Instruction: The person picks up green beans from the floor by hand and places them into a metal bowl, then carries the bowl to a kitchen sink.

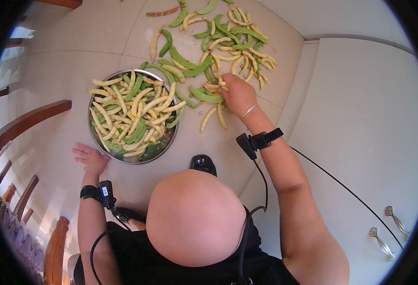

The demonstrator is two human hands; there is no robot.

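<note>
My right hand (239,94) is closed on pale bean pods (222,83) at the near edge of a loose pile on the floor. Green bean pods (205,95) lie just under its fingertips, and two thin yellow pods (209,119) rest nearer to me. To the left stands a round metal basin (169,146), heaped with yellow and green bean pods (137,107), some jutting over its rim. My left hand (92,158) is beside the basin's near-left rim with its fingers spread and nothing in them; whether it touches the rim I cannot tell.
More bean pods (237,39) are scattered across the tiled floor (77,67) beyond the basin. White cabinet doors (355,117) with metal handles (383,244) flank my right side. Wooden furniture legs (30,119) stand at the left. Black cables (344,192) run from wrist straps.
</note>
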